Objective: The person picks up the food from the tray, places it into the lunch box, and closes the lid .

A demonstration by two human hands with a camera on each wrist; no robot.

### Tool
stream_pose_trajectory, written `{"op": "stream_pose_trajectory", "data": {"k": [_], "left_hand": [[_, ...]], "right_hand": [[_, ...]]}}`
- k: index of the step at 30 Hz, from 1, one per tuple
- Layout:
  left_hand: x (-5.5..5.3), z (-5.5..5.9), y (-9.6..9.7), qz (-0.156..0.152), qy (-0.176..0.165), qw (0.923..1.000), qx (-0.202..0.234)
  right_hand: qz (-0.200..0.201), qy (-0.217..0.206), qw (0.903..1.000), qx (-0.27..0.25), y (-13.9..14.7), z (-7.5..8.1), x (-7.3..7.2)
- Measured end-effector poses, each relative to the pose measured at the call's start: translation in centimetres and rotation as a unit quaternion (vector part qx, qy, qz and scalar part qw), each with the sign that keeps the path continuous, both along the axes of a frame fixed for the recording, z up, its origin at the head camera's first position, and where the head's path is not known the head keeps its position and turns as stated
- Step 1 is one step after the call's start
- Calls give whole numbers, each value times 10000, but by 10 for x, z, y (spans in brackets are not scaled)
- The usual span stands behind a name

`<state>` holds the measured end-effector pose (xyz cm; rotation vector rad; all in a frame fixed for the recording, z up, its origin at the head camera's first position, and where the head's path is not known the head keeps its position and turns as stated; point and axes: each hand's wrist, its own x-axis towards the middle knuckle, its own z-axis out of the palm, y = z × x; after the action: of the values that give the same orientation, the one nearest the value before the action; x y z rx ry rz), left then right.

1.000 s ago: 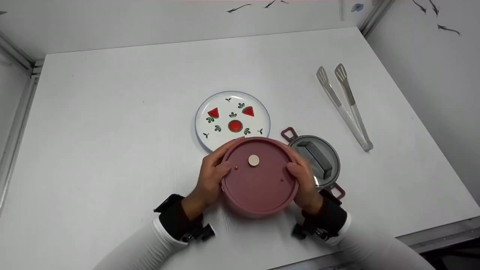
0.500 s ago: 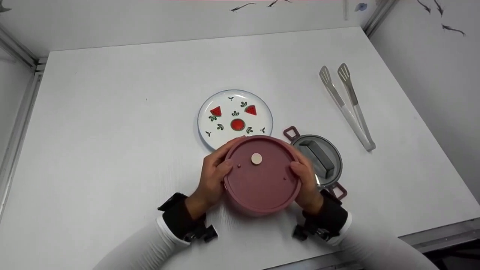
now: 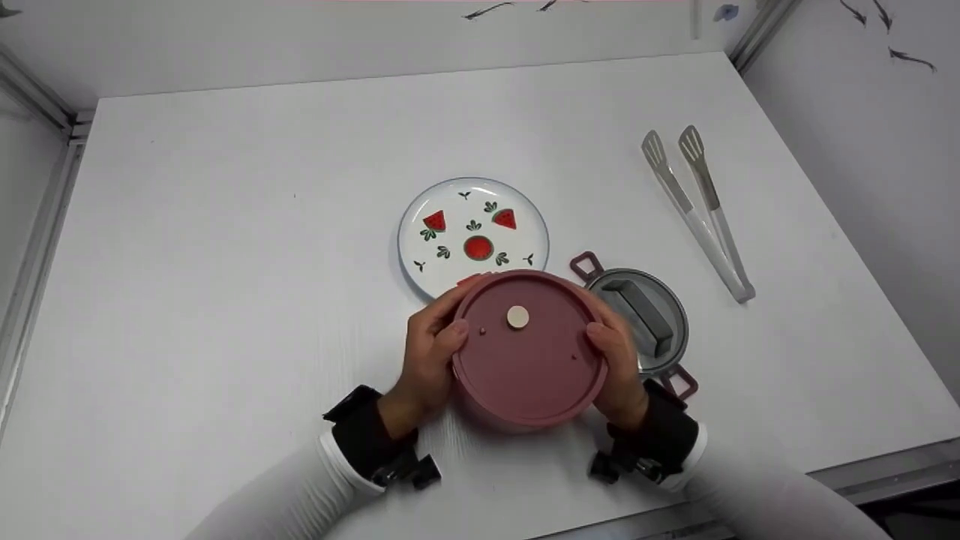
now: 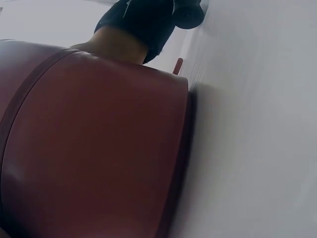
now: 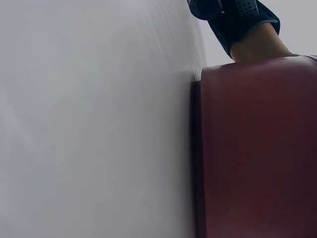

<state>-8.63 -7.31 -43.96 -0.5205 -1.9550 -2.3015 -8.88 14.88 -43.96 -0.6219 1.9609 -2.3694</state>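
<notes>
A round dusty-red lidded container (image 3: 530, 382) with a beige button on its top is held between both hands at the near middle of the table. My left hand (image 3: 431, 360) grips its left side, thumb on the lid's edge. On the opposite side my right hand (image 3: 621, 360) holds it the same way. Most of the fingers are hidden behind the container. Both wrist views show the container's side wall (image 4: 99, 148) low over the white tabletop, with a dark shadow along its base; I cannot tell whether it touches.
Just beyond the container lies a white plate (image 3: 450, 199) with watermelon prints, its near edge hidden. A small grey pot (image 3: 673, 300) with a glass lid and red handles stands beside my right hand. Metal tongs (image 3: 709, 232) lie spread open at the right. Walls bound the table (image 3: 225, 262).
The head view has shifted slightly, so everything appears a little farther right. Both hands keep their hold on the container, with no clear movement over the table.
</notes>
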Motion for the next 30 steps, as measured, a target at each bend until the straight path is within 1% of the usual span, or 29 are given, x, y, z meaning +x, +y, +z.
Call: {"op": "stream_pose_trajectory", "data": {"k": [5, 8, 11, 13, 15, 20, 24, 26, 28, 30], "left_hand": [[-1, 1, 0, 29, -78, 9999, 66], [-2, 1, 0, -30, -154, 9997, 164], [-2, 0, 0, -122, -239, 9993, 278], [-2, -1, 0, -123, -231, 9992, 307], [-2, -1, 1, -100, -182, 9993, 318], [-2, 2, 7, -53, -21, 9995, 304], [-4, 6, 5, -176, 5, 9997, 146], [-5, 7, 2, -267, -30, 9996, 94], [-7, 7, -1, -358, -72, 9993, 92], [-7, 7, -3, -395, -82, 9991, 104]], "right_hand": [[-100, -44, 9999, -128, 1, -1, 0], [-93, -60, 9996, -258, 1, -2, -1], [71, -119, 9988, -460, 0, -4, -1], [126, -115, 9987, -488, 0, -4, -1], [123, -65, 9988, -474, -1, -3, -1], [-73, 130, 9993, -337, 2, 1, -1], [-111, 190, 9993, -310, 2, 0, 0], [-21, 131, 9996, -262, 1, 0, 2], [169, 31, 9998, -129, 2, 1, 2], [396, -89, 9990, 196, 6, 5, 1]]}}
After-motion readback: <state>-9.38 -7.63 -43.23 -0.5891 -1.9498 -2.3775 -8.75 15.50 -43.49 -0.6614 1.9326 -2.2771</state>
